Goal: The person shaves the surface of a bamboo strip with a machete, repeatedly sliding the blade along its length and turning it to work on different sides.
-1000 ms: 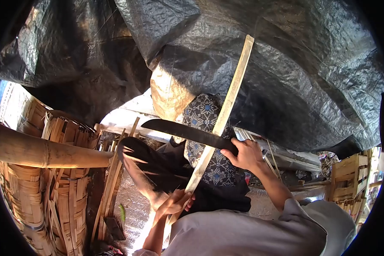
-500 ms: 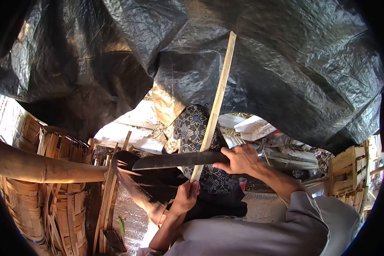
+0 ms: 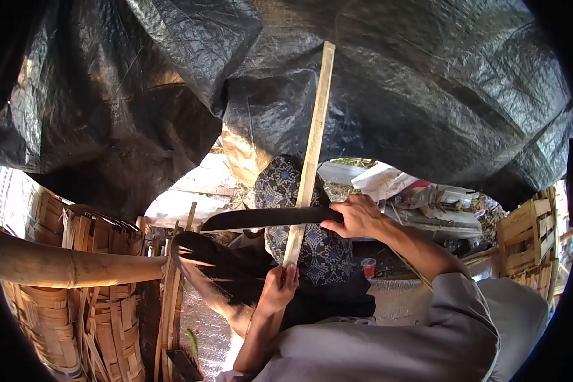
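Note:
A long pale bamboo strip [image 3: 317, 127] slants upward from my lap, over a dark patterned cloth [image 3: 325, 258]. My left hand [image 3: 279, 290] is closed round its lower end. In my right hand [image 3: 356, 216] is the handle end of a long machete [image 3: 254, 218], its dark blade pointing left. The blade lies across the strip, a little above my left hand.
A black tarp [image 3: 426, 83] hangs across the front. At the left are a thick bamboo pole [image 3: 76, 266] and woven bamboo baskets [image 3: 44, 325]. A red cup [image 3: 368, 267] is beyond my right forearm, and a slatted crate [image 3: 525, 232] stands at the right.
The machete blade has moved up in the view with my right hand. The strip stands more upright, its top shifted left. The surroundings have shifted slightly as the view moved.

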### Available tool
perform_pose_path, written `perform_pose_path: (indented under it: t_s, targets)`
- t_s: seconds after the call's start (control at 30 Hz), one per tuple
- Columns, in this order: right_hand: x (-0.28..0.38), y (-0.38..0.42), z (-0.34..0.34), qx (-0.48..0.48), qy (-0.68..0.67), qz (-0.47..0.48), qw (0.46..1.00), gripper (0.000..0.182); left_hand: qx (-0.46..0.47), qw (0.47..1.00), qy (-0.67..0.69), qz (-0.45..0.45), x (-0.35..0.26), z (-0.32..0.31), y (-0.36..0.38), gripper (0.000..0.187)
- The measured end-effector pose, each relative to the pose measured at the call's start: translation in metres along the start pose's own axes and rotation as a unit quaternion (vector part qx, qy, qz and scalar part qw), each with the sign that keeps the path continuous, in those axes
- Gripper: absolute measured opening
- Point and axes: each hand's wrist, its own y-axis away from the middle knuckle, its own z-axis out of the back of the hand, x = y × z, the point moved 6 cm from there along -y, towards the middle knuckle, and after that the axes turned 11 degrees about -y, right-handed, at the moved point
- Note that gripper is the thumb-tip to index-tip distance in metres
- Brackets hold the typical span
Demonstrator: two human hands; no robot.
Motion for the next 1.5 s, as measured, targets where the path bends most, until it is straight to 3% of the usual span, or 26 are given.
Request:
perform_pose_path:
  t_s: [0.07, 0.13, 0.23, 0.27, 0.33, 0.37, 0.4, 0.47, 0.5, 0.6, 0.63, 0.67, 0.77, 0.87, 0.93, 1.0, 1.03, 1.13, 1.17, 1.2, 1.27, 1.3, 1.33, 1.4, 1.47, 1.5]
  targets:
    - [0.009, 0.004, 0.003, -0.023, 0.029, -0.021, 0.999, 0.062, 0.023, 0.999, 0.044, 0.007, -0.001, -0.002, 0.004, 0.034]
    - [0.015, 0.011, 0.001, 0.011, 0.012, -0.035, 0.999, 0.064, 0.044, 0.998, -0.008, 0.041, -0.002, -0.008, 0.009, 0.035]
    - [0.018, 0.016, 0.003, 0.079, 0.050, -0.023, 0.995, 0.063, 0.017, 1.000, -0.025, -0.001, -0.004, -0.012, 0.010, 0.034]
    - [0.012, 0.009, 0.017, 0.064, 0.048, -0.044, 0.996, 0.061, -0.006, 0.999, -0.028, -0.017, -0.006, -0.012, 0.013, 0.034]
    - [0.005, 0.003, 0.021, -0.102, 0.027, 0.004, 0.994, 0.058, -0.005, 0.998, -0.057, -0.013, -0.005, -0.008, 0.007, 0.034]
    - [0.008, 0.002, 0.014, -0.089, 0.014, 0.006, 0.996, 0.056, -0.006, 0.996, -0.089, -0.015, -0.006, -0.006, 0.005, 0.033]
    - [-0.001, 0.008, 0.001, 0.038, -0.072, -0.102, 0.991, 0.058, -0.005, 0.996, -0.089, -0.018, -0.008, -0.006, 0.006, 0.033]
    - [0.019, 0.019, -0.001, 0.081, -0.085, -0.082, 0.990, 0.054, 0.019, 0.998, -0.057, 0.017, -0.009, -0.006, 0.008, 0.032]
    - [0.028, 0.021, 0.000, 0.094, 0.004, -0.022, 0.995, 0.054, 0.019, 0.998, -0.060, 0.014, -0.008, -0.006, 0.007, 0.032]
    - [0.007, 0.004, 0.014, 0.064, -0.018, -0.061, 0.996, 0.061, 0.018, 0.998, -0.053, 0.010, -0.001, -0.008, 0.008, 0.032]
    - [-0.008, -0.002, 0.017, 0.004, -0.052, -0.104, 0.993, 0.058, -0.013, 0.995, -0.094, -0.023, -0.004, -0.005, 0.006, 0.032]
    - [-0.006, -0.004, 0.014, -0.044, -0.044, -0.081, 0.995, 0.051, -0.043, 0.988, -0.137, -0.058, -0.010, 0.000, 0.006, 0.032]
    - [0.006, 0.000, 0.006, 0.118, -0.115, -0.171, 0.971, 0.053, -0.011, 0.997, -0.071, 0.004, -0.013, 0.000, 0.005, 0.032]
    - [0.020, 0.009, 0.006, 0.061, 0.034, 0.043, 0.997, 0.066, 0.001, 0.998, -0.055, 0.005, -0.005, -0.004, 0.006, 0.032]
    - [-0.014, -0.007, 0.018, 0.086, -0.023, -0.105, 0.991, 0.065, -0.006, 0.999, -0.047, -0.010, -0.006, -0.005, 0.007, 0.033]
    - [-0.031, -0.015, 0.014, -0.124, 0.023, -0.008, 0.992, 0.061, 0.000, 0.995, -0.095, -0.017, -0.016, -0.003, 0.004, 0.031]
    - [-0.025, -0.017, 0.008, 0.017, -0.067, -0.123, 0.990, 0.057, 0.002, 0.992, -0.119, -0.028, -0.021, -0.003, 0.001, 0.030]
    - [-0.005, 0.000, -0.003, 0.068, -0.108, -0.069, 0.989, 0.061, -0.001, 0.997, -0.078, -0.017, -0.017, -0.001, 0.001, 0.031]
    - [0.009, 0.006, 0.003, 0.027, 0.006, 0.026, 0.999, 0.063, -0.004, 0.997, -0.080, -0.024, -0.018, -0.001, -0.003, 0.031]
    - [0.008, 0.005, 0.002, 0.073, 0.007, 0.028, 0.997, 0.064, -0.006, 0.996, -0.082, -0.034, -0.017, 0.000, -0.003, 0.030]
    - [-0.019, -0.015, 0.022, 0.097, -0.092, -0.115, 0.984, 0.064, -0.007, 0.996, -0.082, -0.039, -0.011, -0.003, 0.005, 0.029]
    - [-0.046, -0.024, 0.018, 0.044, -0.082, -0.142, 0.985, 0.061, -0.014, 0.995, -0.090, -0.051, -0.021, -0.004, 0.007, 0.031]
    - [-0.031, -0.032, 0.026, -0.062, -0.048, -0.032, 0.996, 0.060, -0.014, 0.995, -0.089, -0.049, -0.019, -0.002, 0.010, 0.031]
    - [-0.033, -0.025, 0.012, 0.068, -0.121, -0.142, 0.980, 0.061, -0.008, 0.995, -0.102, -0.022, -0.017, 0.000, 0.000, 0.030]
    - [-0.007, -0.010, 0.009, 0.118, -0.147, -0.073, 0.979, 0.061, -0.006, 0.994, -0.109, -0.013, -0.015, 0.000, -0.003, 0.030]
    - [-0.002, -0.006, 0.008, 0.086, -0.058, 0.017, 0.994, 0.057, -0.004, 0.995, -0.098, -0.012, -0.011, -0.001, -0.002, 0.029]
